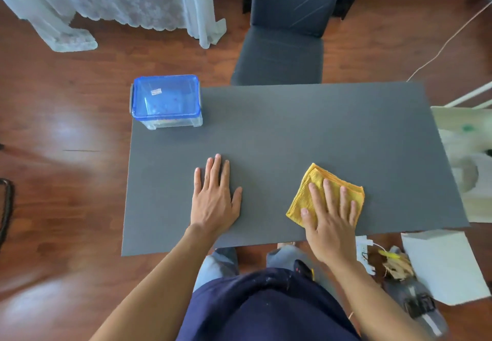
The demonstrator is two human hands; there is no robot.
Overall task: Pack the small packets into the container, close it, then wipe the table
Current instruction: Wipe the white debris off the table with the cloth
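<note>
A clear container [173, 121] with a blue lid [166, 97] on it stands closed at the far left corner of the dark grey table [306, 133]. Small coloured shapes show faintly through the lid. A folded yellow cloth [306, 194] lies near the front right of the table. My right hand [330, 215] rests flat on the cloth, fingers spread, pressing it down. My left hand [214, 197] lies flat and open on the bare tabletop near the front middle, holding nothing. No loose packets are visible on the table.
A dark chair [282, 47] stands behind the table's far edge. White curtains [119, 0] hang at the back left. A pale chair [466, 159] and a white box [447, 266] with clutter sit on the wooden floor to the right.
</note>
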